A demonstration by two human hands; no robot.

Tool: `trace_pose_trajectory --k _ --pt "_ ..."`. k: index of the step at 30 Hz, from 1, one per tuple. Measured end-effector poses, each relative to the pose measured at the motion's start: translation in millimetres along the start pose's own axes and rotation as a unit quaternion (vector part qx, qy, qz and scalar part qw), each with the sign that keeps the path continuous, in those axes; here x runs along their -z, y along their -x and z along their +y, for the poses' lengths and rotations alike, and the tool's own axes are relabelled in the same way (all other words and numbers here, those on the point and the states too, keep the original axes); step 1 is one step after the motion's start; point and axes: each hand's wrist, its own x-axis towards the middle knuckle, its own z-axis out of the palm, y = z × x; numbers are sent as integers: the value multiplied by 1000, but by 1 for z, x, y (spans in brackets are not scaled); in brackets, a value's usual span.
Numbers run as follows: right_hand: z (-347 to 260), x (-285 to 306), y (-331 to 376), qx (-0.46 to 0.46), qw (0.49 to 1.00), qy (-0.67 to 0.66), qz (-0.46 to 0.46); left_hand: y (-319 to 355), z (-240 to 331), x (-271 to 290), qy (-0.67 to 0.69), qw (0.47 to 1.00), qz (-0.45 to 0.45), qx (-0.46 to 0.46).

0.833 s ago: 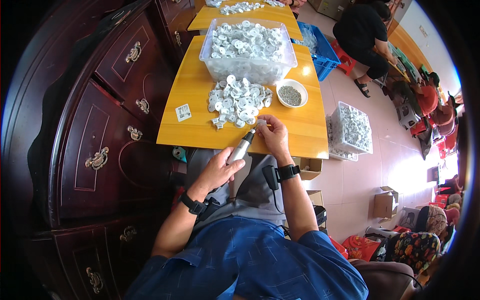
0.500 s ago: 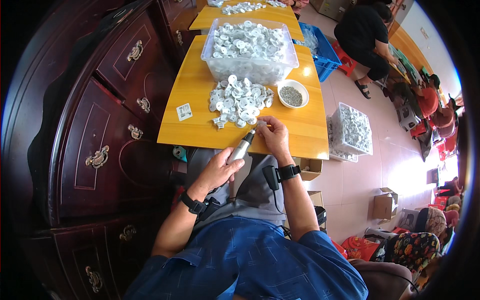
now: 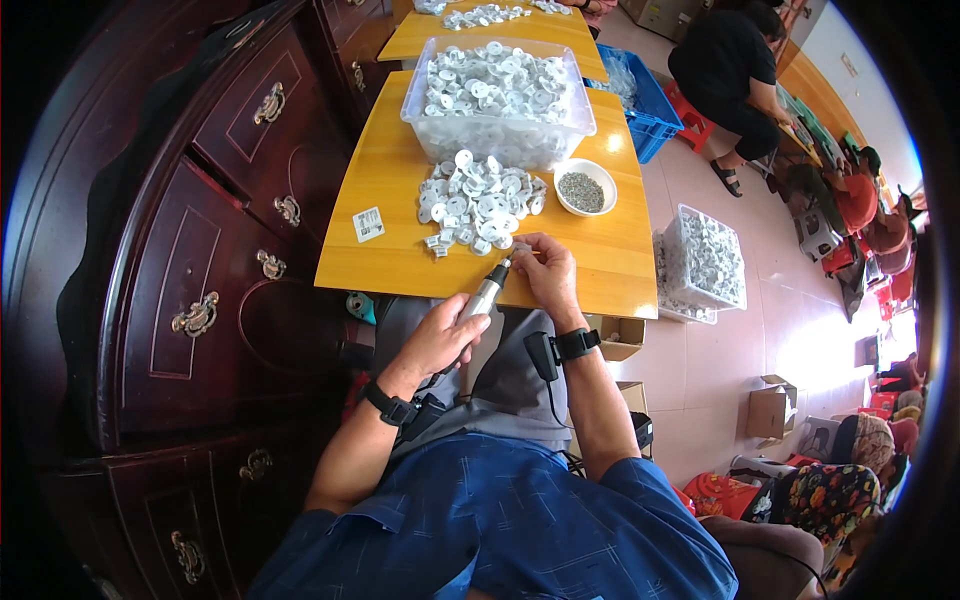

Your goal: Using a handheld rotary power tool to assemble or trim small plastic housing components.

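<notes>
The left hand (image 3: 440,338), mid-frame, is closed around a silver power screwdriver (image 3: 484,298); the right hand (image 3: 550,275) pinches a small white part (image 3: 522,247) near its tip; contact is too small to tell. Just above lies a pile of white parts (image 3: 475,205), with a bowl (image 3: 572,208) of metal bits right of it. Beyond, upper centre, a full plastic bin (image 3: 500,143) blocks the tabletop behind. Dark drawers (image 3: 260,330) fill the frame's left.

Workshop: screwdriver (image 3: 482,300), heaped white parts (image 3: 482,205)
</notes>
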Motion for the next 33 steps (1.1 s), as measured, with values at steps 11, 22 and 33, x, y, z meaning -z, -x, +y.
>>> trace_pose_trajectory --k 11,22,33 --pt "3 -1 -3 1 1000 -26 15 -1 3 1 17 1000 -14 8" --pt "-24 71 -1 152 901 383 132 17 -12 32 -41 995 -18 -90" --pt "-57 87 -109 65 848 522 65 20 -44 50 16 993 -116 -36"
